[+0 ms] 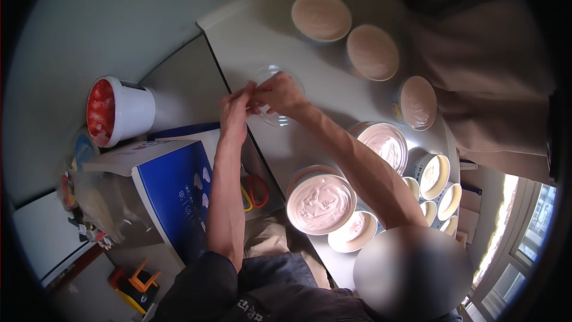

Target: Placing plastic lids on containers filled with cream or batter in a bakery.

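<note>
My left hand (236, 106) and my right hand (279, 93) meet above the pale table (250, 53), fingers bent together at the near-left edge of a clear round plastic lid or dish (282, 121). Both appear to grip it, though the fingertips are partly hidden. Its rim shows behind and in front of my right hand. Under and beside my right forearm stand a large tub of pale pink cream (321, 204) and a second wide tub of cream (385, 145). A smaller cup with pink cream (354, 230) sits beside the large tub.
Three paper tubs filled level (321, 17) curve along the far right, near a person's brown clothing (487, 62). Several paper cups (431, 171) cluster at right. To the left are a white bucket with red contents (134, 109), a blue-and-white carton (172, 197) and red-and-yellow handles (258, 191).
</note>
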Available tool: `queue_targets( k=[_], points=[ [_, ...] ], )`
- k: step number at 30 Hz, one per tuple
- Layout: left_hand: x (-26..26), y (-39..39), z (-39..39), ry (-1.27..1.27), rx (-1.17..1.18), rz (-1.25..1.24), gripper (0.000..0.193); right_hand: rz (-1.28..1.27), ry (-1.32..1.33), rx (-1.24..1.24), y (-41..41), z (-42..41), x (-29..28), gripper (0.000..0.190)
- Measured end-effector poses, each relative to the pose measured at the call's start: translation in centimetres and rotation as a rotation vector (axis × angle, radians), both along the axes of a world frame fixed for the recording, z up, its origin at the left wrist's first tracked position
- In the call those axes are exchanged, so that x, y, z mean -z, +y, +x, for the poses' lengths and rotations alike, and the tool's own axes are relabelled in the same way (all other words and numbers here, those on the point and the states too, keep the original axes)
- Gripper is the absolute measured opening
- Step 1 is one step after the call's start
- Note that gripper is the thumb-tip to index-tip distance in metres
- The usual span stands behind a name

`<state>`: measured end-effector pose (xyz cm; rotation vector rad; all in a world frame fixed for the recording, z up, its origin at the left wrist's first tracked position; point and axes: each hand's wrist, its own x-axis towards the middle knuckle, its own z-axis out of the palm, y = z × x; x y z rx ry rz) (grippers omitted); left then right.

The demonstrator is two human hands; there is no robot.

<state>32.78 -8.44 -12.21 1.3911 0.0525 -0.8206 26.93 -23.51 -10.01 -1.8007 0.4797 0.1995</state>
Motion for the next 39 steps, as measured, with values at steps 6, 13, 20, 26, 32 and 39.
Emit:
queue_targets(
  k=[6,13,20,26,32,39],
  points=[
    [-3.1,-1.1,-0.9,-0.081,0.135,0.018,0.035,0.043,-0.027,0.064,-1.2,-2.6,-2.2,0.020],
    [-4.0,-1.2,-0.8,-0.111,0.305,-0.023,0.037,0.085,-0.020,0.106,-2.2,-4.4,-3.9,0.023],
    [-4.5,-1.9,-0.4,-0.102,0.357,-0.082,0.037,0.348,-0.078,0.250,-3.1,-5.8,-5.6,0.038],
    [-7.7,-3.2,-0.6,-0.183,0.486,-0.047,0.042,0.245,-0.061,0.236,-4.0,-7.0,-8.3,0.044],
    [-9.2,-3.4,-0.3,-0.213,0.573,-0.035,0.043,0.243,-0.078,0.228,-4.3,-8.0,-10.3,0.041],
    [-9.6,-3.1,-0.4,-0.144,0.558,-0.085,0.044,0.274,-0.119,0.208,-4.2,-8.5,-10.6,0.034]
  ],
)
